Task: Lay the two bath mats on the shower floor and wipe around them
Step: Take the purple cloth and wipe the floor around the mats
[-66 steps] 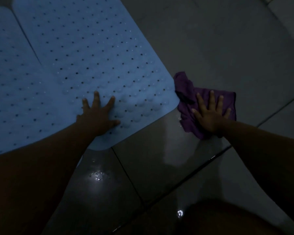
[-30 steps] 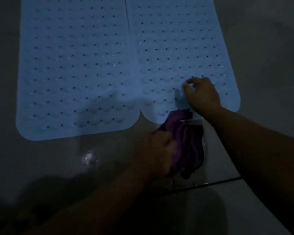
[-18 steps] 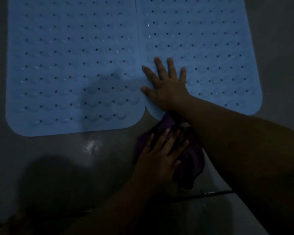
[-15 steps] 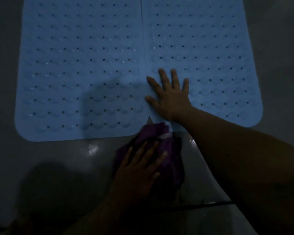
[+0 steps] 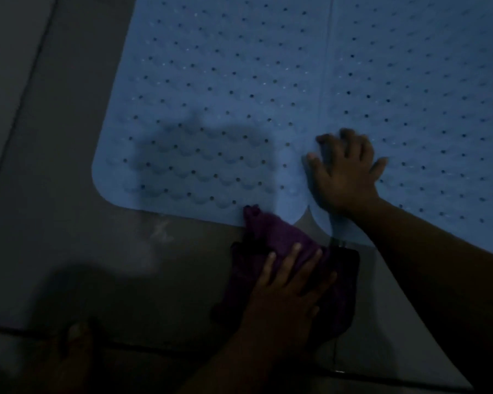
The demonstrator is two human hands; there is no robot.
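The left hand (image 5: 285, 291) lies flat and open, fingers spread, pressing on a purple cloth (image 5: 271, 240) that is bunched on the floor tile (image 5: 54, 251). The cloth stretches from under the palm up and away from the person, and its far tip touches the near edge of the left bath mat (image 5: 211, 95). To the left of this hand the dim tile lies bare along the mat's near edge, with a faint wet sheen (image 5: 160, 231) just beyond the cloth.

The right hand (image 5: 345, 177) is open too, palm down, its fingers a little curled; it rests on the near inner corner of the right bath mat (image 5: 424, 81), right beside the seam (image 5: 326, 81) where the two mats meet. Its forearm crosses that mat's near edge.

Both mats are pale blue, dotted with small holes and scalloped bumps, and lie flat side by side, their long axes running away from the hands toward the top of the view. Their rounded near corners leave a small notch of tile (image 5: 310, 223) between the two hands. Past the left mat's outer edge a grout line (image 5: 20, 109) runs away at a slant, with bare tile on both sides of it. A second grout line (image 5: 154, 344) runs across nearer the person than the left hand.
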